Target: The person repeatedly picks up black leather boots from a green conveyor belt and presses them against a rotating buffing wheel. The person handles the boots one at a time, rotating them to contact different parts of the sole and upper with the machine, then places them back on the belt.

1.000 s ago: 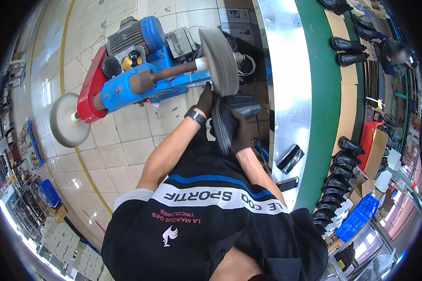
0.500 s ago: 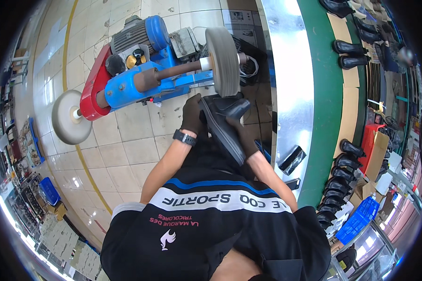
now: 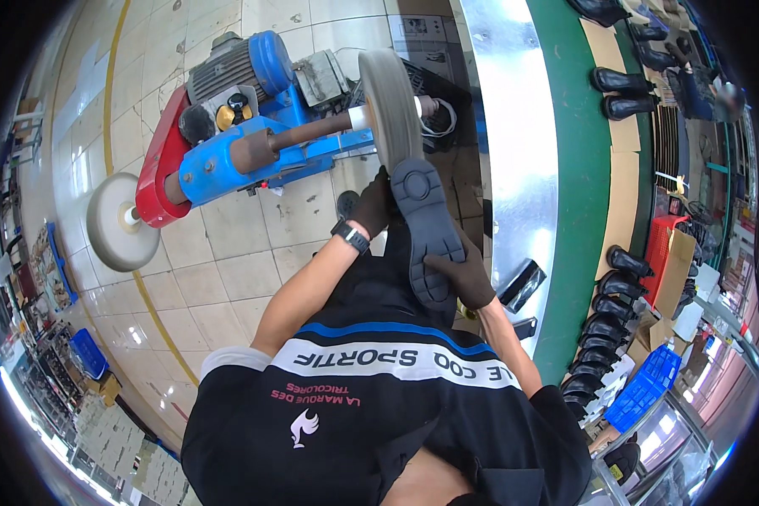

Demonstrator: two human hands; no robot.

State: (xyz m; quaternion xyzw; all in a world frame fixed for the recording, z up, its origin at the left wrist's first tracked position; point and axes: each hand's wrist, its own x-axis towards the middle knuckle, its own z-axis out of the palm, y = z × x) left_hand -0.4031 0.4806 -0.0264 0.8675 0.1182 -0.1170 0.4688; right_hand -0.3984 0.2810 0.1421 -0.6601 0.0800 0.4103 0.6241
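A black boot (image 3: pixel 423 232) is held between my two gloved hands with its dark ribbed sole facing up. My left hand (image 3: pixel 374 206), in a dark brown glove, closes on the boot's left side near the heel; its fingertips are partly hidden behind the boot. My right hand (image 3: pixel 466 275), gloved the same way, grips the toe end with the thumb lying across the sole. The boot's heel end is at the lower edge of a grey buffing wheel (image 3: pixel 386 110), whose face looks blurred. The boot's upper is hidden beneath the sole, so contact with the wheel cannot be told.
The blue buffing machine (image 3: pixel 228 156) carries a second pale wheel (image 3: pixel 120 221) at left and a red belt guard (image 3: pixel 162 160). To my right runs a metal ledge (image 3: pixel 521 169) beside a green surface (image 3: pixel 578 202) with several black boots (image 3: pixel 603 337). A black cylinder (image 3: pixel 523 287) lies on the ledge.
The boot has turned over from showing its side and upper to showing its sole. My right thumb has come onto the sole, and my left hand has shifted slightly right.
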